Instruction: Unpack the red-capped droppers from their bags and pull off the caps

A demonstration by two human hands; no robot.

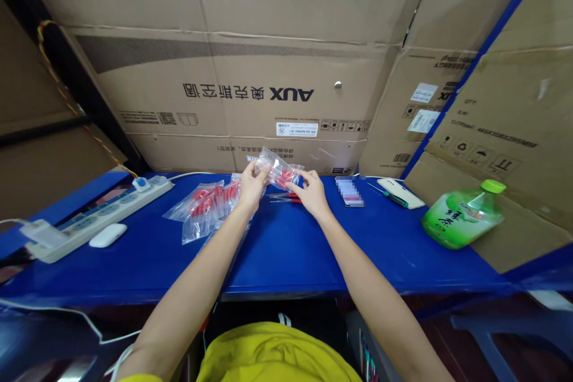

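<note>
Yellow shirt point(277, 353), left hand point(253, 186) and right hand point(313, 194), fingers point(307, 176) pinching clear bag point(276, 166)

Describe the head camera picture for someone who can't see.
Left hand and right hand hold a small clear plastic bag of red parts over a blue table. Similar bags lie left, a green plastic bottle right.

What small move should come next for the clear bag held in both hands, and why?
Probably set the clear bag down on the pile of bags to its left. The left hand and right hand pinch it above the blue table, red parts already show inside it, and similar filled bags lie together beside the left hand.
</note>
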